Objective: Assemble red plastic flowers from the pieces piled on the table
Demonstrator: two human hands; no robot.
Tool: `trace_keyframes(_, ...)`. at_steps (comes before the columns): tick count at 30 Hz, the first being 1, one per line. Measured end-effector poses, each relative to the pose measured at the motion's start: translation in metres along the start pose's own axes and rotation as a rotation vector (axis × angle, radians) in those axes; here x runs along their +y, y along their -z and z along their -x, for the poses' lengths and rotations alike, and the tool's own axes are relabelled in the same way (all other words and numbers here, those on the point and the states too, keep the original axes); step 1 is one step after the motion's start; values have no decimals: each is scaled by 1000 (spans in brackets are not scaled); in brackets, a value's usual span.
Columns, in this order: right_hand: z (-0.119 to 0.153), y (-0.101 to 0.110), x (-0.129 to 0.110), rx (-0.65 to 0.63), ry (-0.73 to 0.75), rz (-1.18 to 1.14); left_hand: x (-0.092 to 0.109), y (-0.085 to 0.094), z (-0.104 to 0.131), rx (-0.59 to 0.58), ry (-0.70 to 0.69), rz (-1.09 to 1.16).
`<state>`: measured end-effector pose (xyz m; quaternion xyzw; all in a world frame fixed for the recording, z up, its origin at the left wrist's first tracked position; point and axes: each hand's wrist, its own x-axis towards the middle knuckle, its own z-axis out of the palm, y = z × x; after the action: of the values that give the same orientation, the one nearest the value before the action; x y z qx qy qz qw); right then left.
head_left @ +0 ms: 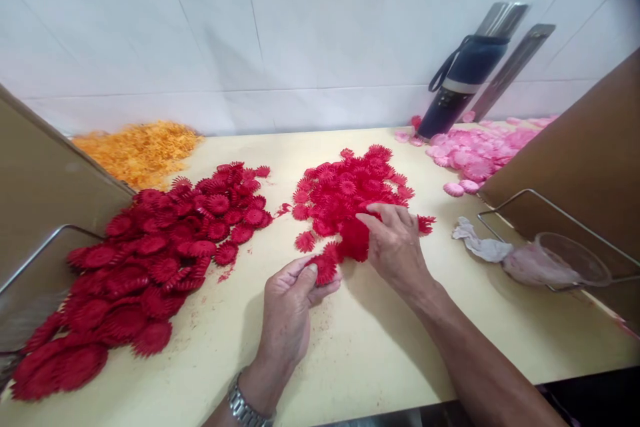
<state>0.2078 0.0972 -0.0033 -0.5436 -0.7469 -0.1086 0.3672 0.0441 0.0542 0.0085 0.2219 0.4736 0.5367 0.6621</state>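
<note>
My left hand [293, 297] pinches a small red flower-shaped disc [325, 268] with a fringed edge between thumb and fingers. Just right of it, my right hand [397, 237] reaches over the near side of a bright red pile of fringed discs [345, 180]. Its thumb and forefinger are bent close together at a darker red fringed piece [355, 240]. The other fingers of that hand are curled and partly hidden, so its grip is only partly visible. The darker piece almost meets the disc in my left hand.
A large heap of dark red fringed discs [150, 267] spreads on the left of the table [385, 347]. Orange pieces [145, 150] lie behind it, pink discs [485, 150] at back right. A dark blue flask [463, 80] leans by the wall; a clear plastic cup [575, 260] lies right.
</note>
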Motion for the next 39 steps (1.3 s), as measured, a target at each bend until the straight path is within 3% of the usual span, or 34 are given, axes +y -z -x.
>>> trace_keyframes(3, -2, 4, -6, -14, 42, -122, 0, -1, 1, -33, -20, -10)
trace_keyframes(6, 0, 3, -25, -183, 108, -431, 1, -1, 3, -131, -45, -9)
trace_keyframes(9, 2, 1, -37, -319, 72, -642, 2, 0, 4, -217, -6, 25)
trace_keyframes(12, 3, 0, -38, -316, 41, -697, 1, 1, 4, -203, 0, 20)
trace_keyframes(21, 14, -14, -39, -88, 162, -460, -4, 1, -1, -49, -54, 29)
trace_keyframes(25, 9, -14, -18, 46, 84, -211, -3, 4, -2, -1, -7, 25)
trace_keyframes(28, 2, -7, 0, 39, 11, 63, -2, 6, -3, -21, 0, 26)
trace_keyframes(30, 0, -2, 4, 47, 17, 106, -2, 6, -3, -31, 1, 35)
trace_keyframes(33, 1, -1, -8, 26, 111, -134, 0, 5, -1, -81, -4, 44)
trace_keyframes(37, 5, -5, -31, -216, 166, -458, 0, 2, 2, -227, -10, 72)
trace_keyframes(39, 6, -5, -37, -267, 144, -567, -1, 2, 3, -230, -17, 67)
